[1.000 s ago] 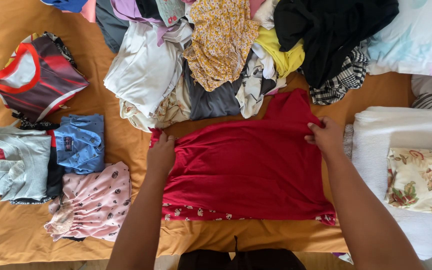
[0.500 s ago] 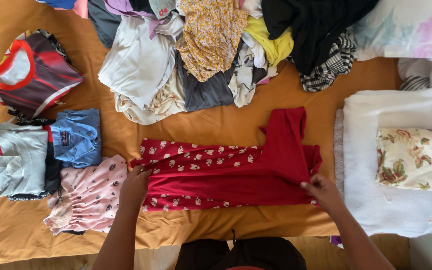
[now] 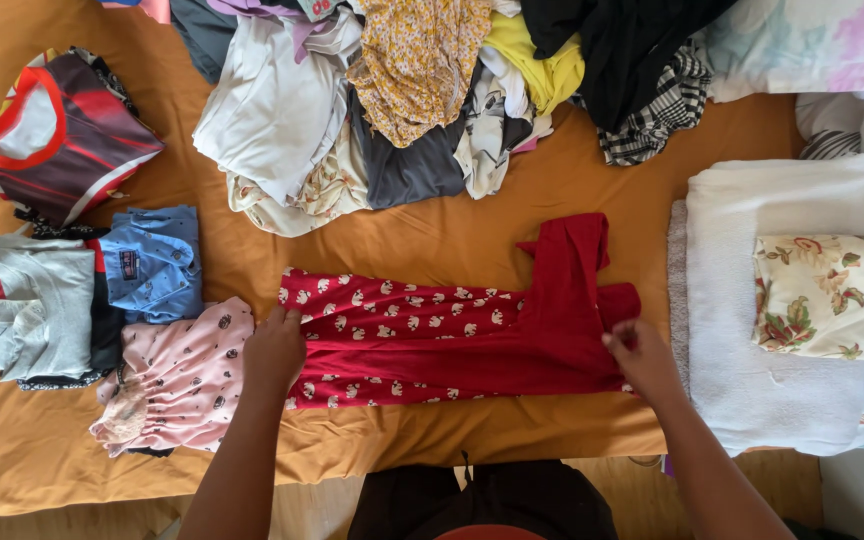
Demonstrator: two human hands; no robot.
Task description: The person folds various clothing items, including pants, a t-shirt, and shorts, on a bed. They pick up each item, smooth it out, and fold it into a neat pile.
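Here, one red garment (image 3: 452,335), fingers of two hands (image 3: 274,352) (image 3: 642,358) clamped on its ends.

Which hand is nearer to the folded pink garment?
Left. The left hand rests on the red garment right beside the pink garment; the right hand is at the red garment's far end.

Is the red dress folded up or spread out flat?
Folded. The red dress lies as a long narrow band, its patterned side turned over the plain red. The left hand and right hand press its two ends.
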